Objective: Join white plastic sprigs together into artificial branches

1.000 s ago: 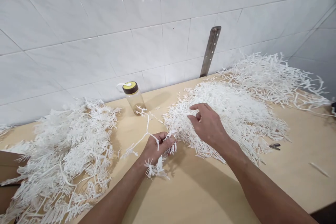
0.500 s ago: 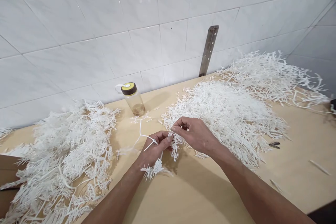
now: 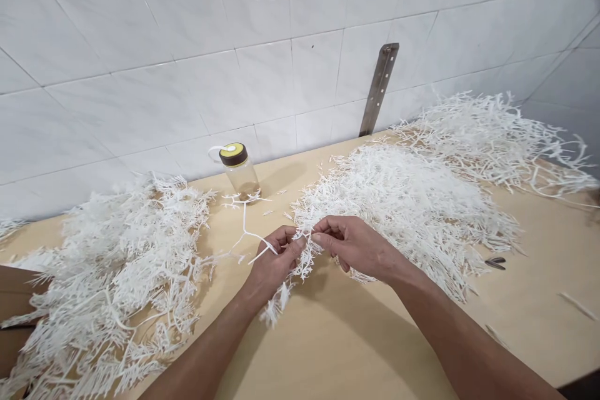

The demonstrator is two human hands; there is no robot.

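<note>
My left hand (image 3: 274,265) is closed around a white branched plastic piece (image 3: 244,219), its thin stem forking out to the upper left. Fine-tipped tufts (image 3: 305,262) of white plastic show between my hands, and another tuft (image 3: 276,305) hangs below my left wrist. The fingertips of my right hand (image 3: 359,247) pinch at the tufted part, right beside my left thumb; the exact bit between them is hidden. Just beyond my right hand spreads a heap of short white plastic sprigs (image 3: 407,194).
Left lies a pile of branched white pieces (image 3: 135,262), beside a cardboard box (image 3: 19,294). A clear bottle (image 3: 241,175) with a yellow-and-dark lid stands near the tiled wall. Stripped-looking stems (image 3: 497,137) are heaped at back right. A metal bracket (image 3: 379,90) leans there; a small dark object (image 3: 495,262) lies right.
My right hand has shifted slightly lower and to the right, its fingers still at the tufts. The branched piece in my left hand has turned a little, and its hanging tuft has swung.
</note>
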